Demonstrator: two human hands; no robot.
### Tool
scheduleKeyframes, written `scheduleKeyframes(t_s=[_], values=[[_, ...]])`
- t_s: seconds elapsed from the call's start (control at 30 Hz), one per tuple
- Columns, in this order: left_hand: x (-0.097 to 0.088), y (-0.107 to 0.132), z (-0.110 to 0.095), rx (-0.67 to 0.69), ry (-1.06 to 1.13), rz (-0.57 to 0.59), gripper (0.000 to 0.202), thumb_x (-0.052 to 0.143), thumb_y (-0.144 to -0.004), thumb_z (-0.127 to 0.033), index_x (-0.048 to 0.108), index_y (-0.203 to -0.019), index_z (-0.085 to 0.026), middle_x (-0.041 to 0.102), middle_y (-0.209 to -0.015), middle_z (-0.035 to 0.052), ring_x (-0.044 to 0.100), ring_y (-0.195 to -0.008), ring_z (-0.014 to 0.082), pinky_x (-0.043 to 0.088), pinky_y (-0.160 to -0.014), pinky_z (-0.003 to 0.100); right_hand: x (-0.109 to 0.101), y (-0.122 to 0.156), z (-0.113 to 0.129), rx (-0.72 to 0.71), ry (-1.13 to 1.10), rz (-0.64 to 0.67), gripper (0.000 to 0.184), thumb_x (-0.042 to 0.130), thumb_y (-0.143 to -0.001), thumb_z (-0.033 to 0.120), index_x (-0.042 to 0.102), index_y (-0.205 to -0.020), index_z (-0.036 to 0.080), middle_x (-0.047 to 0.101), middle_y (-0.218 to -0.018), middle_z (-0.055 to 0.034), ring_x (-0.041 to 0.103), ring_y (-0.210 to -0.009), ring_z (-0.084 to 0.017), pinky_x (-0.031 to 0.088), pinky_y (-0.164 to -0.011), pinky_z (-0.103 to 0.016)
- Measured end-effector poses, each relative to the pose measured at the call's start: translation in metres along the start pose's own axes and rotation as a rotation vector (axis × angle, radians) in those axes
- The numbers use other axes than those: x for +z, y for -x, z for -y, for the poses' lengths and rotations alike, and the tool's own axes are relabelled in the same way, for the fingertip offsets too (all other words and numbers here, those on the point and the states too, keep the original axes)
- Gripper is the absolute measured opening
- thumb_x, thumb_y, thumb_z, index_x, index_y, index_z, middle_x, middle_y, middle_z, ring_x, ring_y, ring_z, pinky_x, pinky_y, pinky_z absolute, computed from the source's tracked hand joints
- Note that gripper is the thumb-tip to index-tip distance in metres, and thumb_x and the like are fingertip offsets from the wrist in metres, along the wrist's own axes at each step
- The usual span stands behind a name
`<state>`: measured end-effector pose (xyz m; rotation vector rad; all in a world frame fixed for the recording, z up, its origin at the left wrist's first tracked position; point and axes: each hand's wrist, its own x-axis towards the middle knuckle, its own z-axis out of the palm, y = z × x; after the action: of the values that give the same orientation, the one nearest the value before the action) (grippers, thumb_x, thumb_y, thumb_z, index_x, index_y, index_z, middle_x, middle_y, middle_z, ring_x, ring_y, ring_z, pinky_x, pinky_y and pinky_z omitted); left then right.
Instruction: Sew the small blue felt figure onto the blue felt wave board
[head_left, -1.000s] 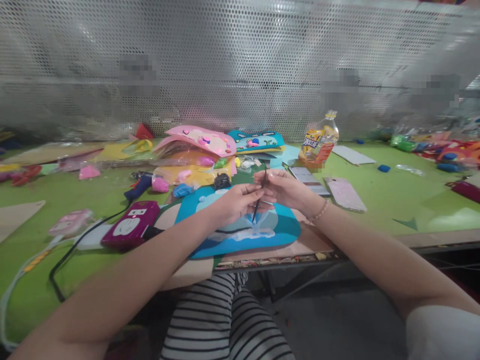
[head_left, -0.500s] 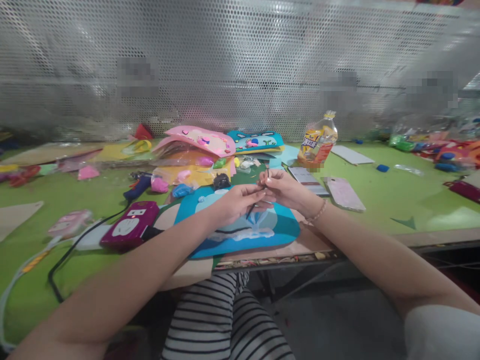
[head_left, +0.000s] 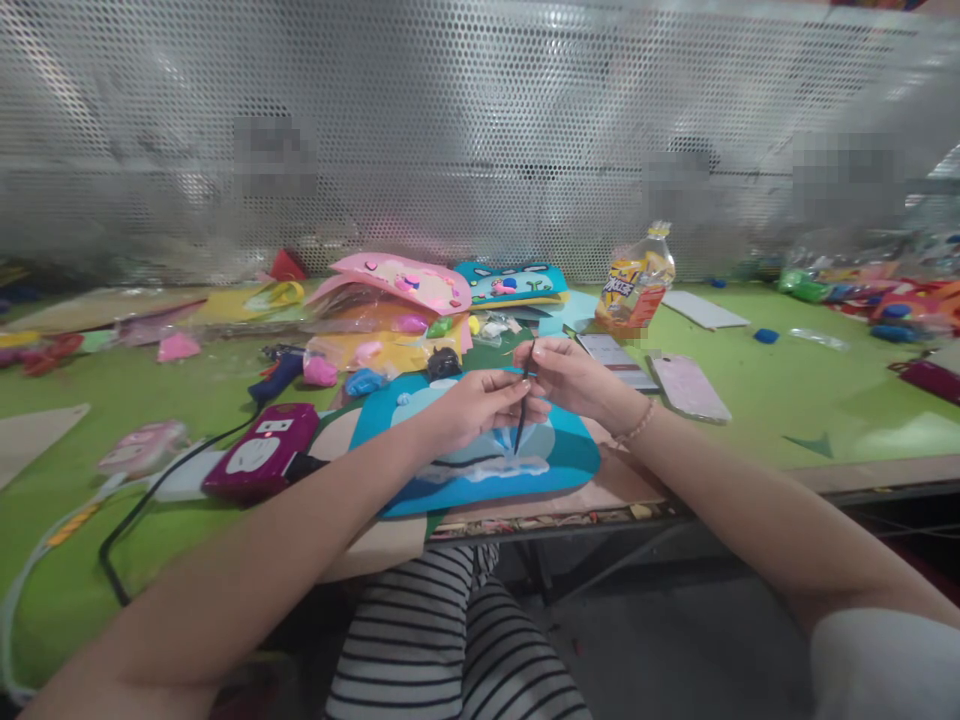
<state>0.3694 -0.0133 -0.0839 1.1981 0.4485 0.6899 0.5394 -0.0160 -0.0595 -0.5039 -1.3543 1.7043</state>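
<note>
Between both hands hangs a thin black strand (head_left: 520, 425) that looks like modelling clay, its lower end dangling free. My left hand (head_left: 480, 405) pinches it partway down with thumb and fingers. The strand's top is held in the fingertips of my right hand (head_left: 566, 375), just beside the left. Below them a blue craft sheet (head_left: 555, 485) lies on the table, with a light blue cloud-like shape, a white wavy strip and a dark line on it. A black lump (head_left: 444, 362), apparently clay, sits at the sheet's back edge.
On the left are a magenta power box (head_left: 262, 455), a black cable (head_left: 154, 485) and a blue glue gun (head_left: 279, 375). Pink decorated sheets (head_left: 397, 280) stand behind. To the right are a plastic bottle (head_left: 636, 280) and a pink phone case (head_left: 688, 387). A perforated metal panel (head_left: 480, 130) closes off the back.
The black strand now hangs straighter and shows more of its length between and below my hands. My right fingers have shifted slightly; the things on the table stay put.
</note>
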Motion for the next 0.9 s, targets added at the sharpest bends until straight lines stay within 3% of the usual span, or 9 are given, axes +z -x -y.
scheduleKeyframes(t_s=[0.3,0.7,0.9], values=[[0.0026,0.0010,-0.0013,-0.009,-0.023,0.011,0.030,0.073,-0.070,-0.036,0.066,-0.087,-0.012,0.069,-0.086,0.0075,0.066,-0.080,0.0158,0.048,-0.085,0.035,-0.0007,-0.0019,-0.0057,-0.060,-0.033,-0.021,0.023,0.076,-0.066,0.028,0.055,-0.067,0.016,0.059,-0.067,0.0050,0.049,-0.041,-0.007,0.041,-0.033,-0.023],[0.0021,0.0006,-0.0015,0.001,-0.007,0.011,0.026,0.070,-0.074,-0.033,0.067,-0.089,-0.012,0.069,-0.088,0.0081,0.065,-0.081,0.0159,0.048,-0.087,0.037,-0.0031,0.0000,-0.0032,0.032,-0.023,0.086,0.027,0.067,-0.075,0.035,0.063,-0.095,0.016,0.053,-0.053,0.0052,0.047,-0.043,-0.009,0.040,-0.043,-0.025],[0.0008,0.0011,-0.0018,0.027,-0.004,0.023,0.023,0.069,-0.076,-0.033,0.069,-0.088,-0.013,0.069,-0.091,0.0076,0.065,-0.081,0.0152,0.049,-0.085,0.036,-0.0031,0.0000,-0.0055,0.031,-0.021,0.116,0.019,0.068,-0.075,0.030,0.063,-0.087,0.016,0.051,-0.051,0.0066,0.046,-0.042,-0.008,0.040,-0.043,-0.024]])
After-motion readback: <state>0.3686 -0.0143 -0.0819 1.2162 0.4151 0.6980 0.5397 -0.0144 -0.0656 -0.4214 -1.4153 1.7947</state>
